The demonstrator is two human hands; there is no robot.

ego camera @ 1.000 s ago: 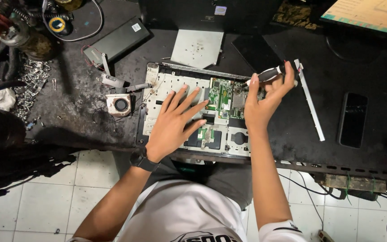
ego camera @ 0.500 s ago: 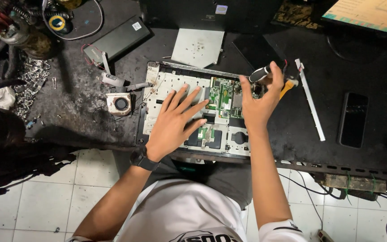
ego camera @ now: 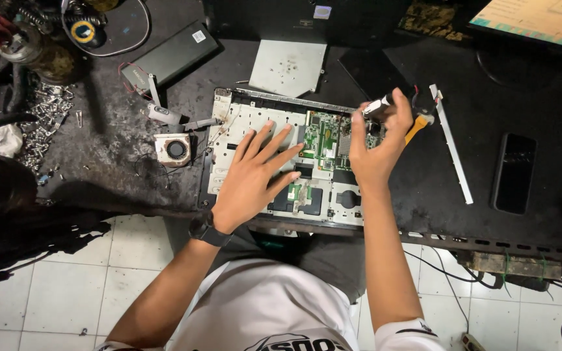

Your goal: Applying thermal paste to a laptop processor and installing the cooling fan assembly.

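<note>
Pressing flat with fingers spread wide, the left hand [ego camera: 255, 174] rests on the opened laptop chassis [ego camera: 242, 123], which lies bottom-up at the front edge of the dark bench [ego camera: 424, 188]. The right hand [ego camera: 375, 146] is raised over the chassis's right end, fingers closed around a screwdriver [ego camera: 401, 117] with an orange handle, just beside the green circuit board [ego camera: 323, 140]. A loose cooling fan [ego camera: 175, 149] sits left of the chassis, a grey cover panel [ego camera: 289, 67] behind it, a white strip [ego camera: 451, 146] and a black phone [ego camera: 514, 173] to the right.
</note>
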